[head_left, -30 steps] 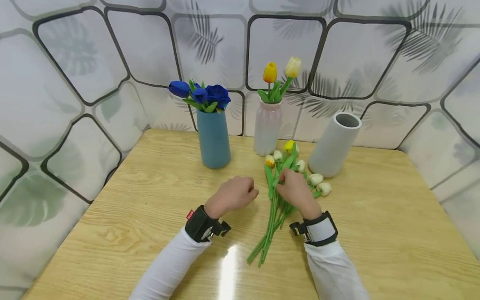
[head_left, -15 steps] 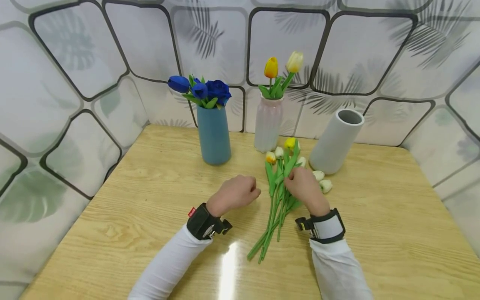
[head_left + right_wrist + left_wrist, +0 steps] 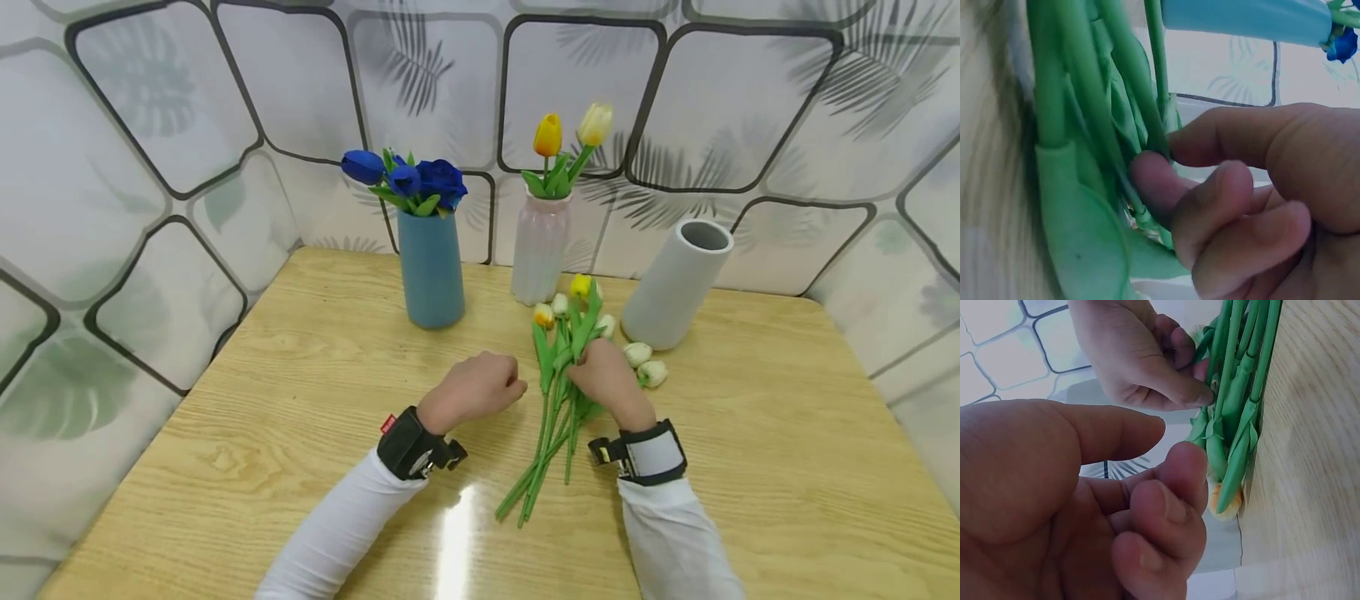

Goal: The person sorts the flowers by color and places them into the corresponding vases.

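Observation:
A loose bunch of artificial tulips (image 3: 542,454) lies on the table, its yellow and white heads toward the back and its green stems toward the front. My right hand (image 3: 609,379) is over the leafy part of the bunch. In the right wrist view, its thumb and index finger pinch a green tulip stem (image 3: 1155,128). Left of the bunch, my left hand (image 3: 472,390) hovers with nothing in it. The left wrist view shows its fingers (image 3: 1159,501) loosely curled and a gap beside the thumb. White tulip heads (image 3: 652,373) stick out right of my right hand.
A blue vase (image 3: 432,275) with blue flowers stands at the back left. Behind the bunch is a pink-and-white vase (image 3: 538,250) holding a yellow and a white tulip. A grey vase (image 3: 671,292), with no flowers showing, stands right of it. Patterned panels (image 3: 420,92) enclose the table.
My right hand has shifted slightly right over the bunch, and one tulip stem's lower end now extends farther toward the front. My left hand has hardly moved.

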The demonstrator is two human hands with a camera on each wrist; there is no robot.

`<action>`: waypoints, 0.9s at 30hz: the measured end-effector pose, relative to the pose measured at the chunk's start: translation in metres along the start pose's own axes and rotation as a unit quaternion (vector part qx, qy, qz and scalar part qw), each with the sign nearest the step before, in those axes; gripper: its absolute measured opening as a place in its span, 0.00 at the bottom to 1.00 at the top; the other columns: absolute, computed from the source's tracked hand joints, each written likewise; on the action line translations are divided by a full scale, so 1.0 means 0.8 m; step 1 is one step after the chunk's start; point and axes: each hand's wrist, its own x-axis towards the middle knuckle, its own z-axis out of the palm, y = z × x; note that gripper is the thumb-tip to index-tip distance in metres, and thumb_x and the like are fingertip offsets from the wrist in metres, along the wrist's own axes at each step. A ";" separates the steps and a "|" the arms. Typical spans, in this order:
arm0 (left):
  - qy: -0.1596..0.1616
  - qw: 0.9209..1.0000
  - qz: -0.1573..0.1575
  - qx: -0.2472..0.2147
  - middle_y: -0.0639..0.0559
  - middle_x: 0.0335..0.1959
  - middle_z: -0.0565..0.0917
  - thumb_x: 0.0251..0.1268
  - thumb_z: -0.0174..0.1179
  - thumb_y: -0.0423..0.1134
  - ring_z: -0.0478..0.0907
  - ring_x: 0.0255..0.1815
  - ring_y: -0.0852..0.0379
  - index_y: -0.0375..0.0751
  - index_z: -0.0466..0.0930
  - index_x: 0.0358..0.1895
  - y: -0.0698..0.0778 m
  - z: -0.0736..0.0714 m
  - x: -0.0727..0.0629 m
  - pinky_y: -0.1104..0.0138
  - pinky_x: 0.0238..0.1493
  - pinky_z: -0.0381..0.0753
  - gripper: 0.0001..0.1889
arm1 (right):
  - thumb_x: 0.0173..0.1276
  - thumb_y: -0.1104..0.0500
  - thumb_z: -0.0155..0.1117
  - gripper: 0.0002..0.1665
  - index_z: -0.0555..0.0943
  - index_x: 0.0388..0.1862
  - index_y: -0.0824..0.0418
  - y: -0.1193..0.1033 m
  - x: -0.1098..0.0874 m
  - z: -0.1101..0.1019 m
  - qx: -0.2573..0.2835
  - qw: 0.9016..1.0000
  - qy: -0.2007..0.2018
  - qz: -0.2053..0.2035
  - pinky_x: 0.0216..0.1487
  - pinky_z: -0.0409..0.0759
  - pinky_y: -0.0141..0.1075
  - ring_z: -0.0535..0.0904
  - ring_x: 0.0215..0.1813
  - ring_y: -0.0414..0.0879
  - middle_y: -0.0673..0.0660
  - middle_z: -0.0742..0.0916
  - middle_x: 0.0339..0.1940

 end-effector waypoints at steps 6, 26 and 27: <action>0.005 1.000 -0.003 0.003 0.57 0.15 0.64 0.77 0.51 0.44 0.60 0.15 0.60 0.47 0.69 0.23 -0.003 -0.005 -0.002 0.67 0.20 0.59 0.18 | 0.68 0.66 0.54 0.21 0.68 0.12 0.60 0.004 -0.002 -0.022 0.065 0.998 -0.013 0.009 0.21 0.77 0.38 0.76 0.14 0.43 0.52 0.75 0.09; 0.021 1.000 0.003 -0.008 0.57 0.16 0.64 0.77 0.51 0.44 0.60 0.16 0.61 0.47 0.68 0.23 -0.004 -0.021 -0.010 0.67 0.21 0.59 0.18 | 0.71 0.71 0.59 0.09 0.80 0.49 0.72 -0.038 -0.029 -0.068 0.214 0.899 0.264 -0.277 0.35 0.79 0.26 0.81 0.37 0.35 0.61 0.85 0.39; 0.021 1.000 -0.001 -0.007 0.57 0.17 0.64 0.77 0.51 0.44 0.60 0.16 0.61 0.47 0.68 0.24 -0.004 -0.021 -0.010 0.67 0.21 0.59 0.18 | 0.70 0.72 0.60 0.09 0.80 0.48 0.72 -0.042 -0.025 -0.067 0.205 0.888 0.282 -0.300 0.38 0.78 0.25 0.81 0.39 0.33 0.62 0.86 0.40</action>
